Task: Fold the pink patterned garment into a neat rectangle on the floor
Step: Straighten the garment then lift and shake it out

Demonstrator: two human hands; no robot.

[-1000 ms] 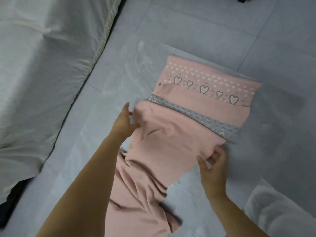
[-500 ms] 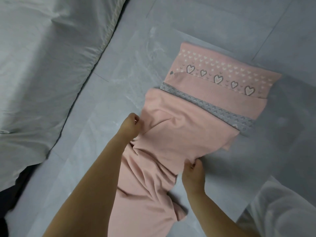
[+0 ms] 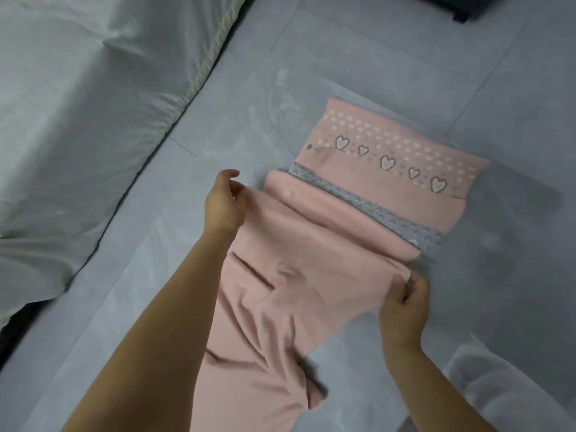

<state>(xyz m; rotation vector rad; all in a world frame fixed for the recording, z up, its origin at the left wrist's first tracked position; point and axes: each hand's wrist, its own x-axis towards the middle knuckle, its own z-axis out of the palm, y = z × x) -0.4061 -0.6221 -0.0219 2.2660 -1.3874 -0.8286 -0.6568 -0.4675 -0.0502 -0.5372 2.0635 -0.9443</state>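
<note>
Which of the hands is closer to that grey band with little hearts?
The left hand, just beside the grey heart-patterned band's left end; the right hand grips the pink fabric's edge below its right end.

Floor [image 3: 358,42]: grey tiles with visible seams. Lying on it: a clear plastic sheet [image 3: 218,145], spread flat; on that, the pink patterned garment [image 3: 327,260], partly folded; a pale mattress [image 3: 78,120] along the left edge.

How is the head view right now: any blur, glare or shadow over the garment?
Head view: dim, cool, even light; the garment is soft but readable, hearts distinct; faint sheen on the floor; a dark shadow lies right of the folded end; slight wide-angle bending at the edges.
</note>
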